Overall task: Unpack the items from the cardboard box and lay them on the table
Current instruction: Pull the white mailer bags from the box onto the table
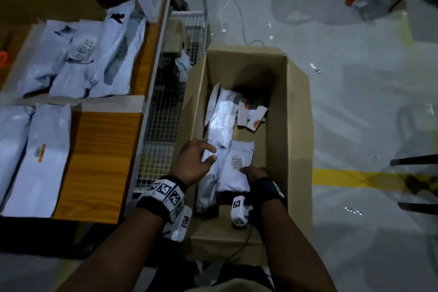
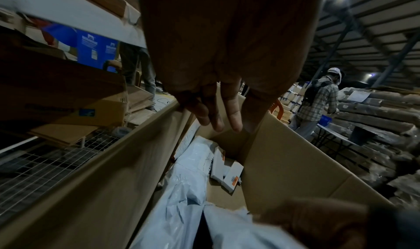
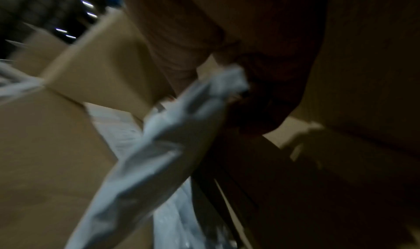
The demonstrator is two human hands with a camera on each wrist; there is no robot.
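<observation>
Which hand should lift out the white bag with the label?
Probably the right hand: it already grips the labelled white bag at its near edge inside the cardboard box. The left hand only reaches open-fingered toward the bag beside it.

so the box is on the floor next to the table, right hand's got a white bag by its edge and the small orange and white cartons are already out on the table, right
Not quite: the small orange and white cartons lie inside the cardboard box, near its far end, as the head view shows. The rest holds: the box is beside the table, and the right hand grips a white bag.

Wooden table (image 1: 99, 161): white mailer bags (image 1: 38, 163). Floor (image 1: 355, 102): open cardboard box (image 1: 298, 125).
</observation>
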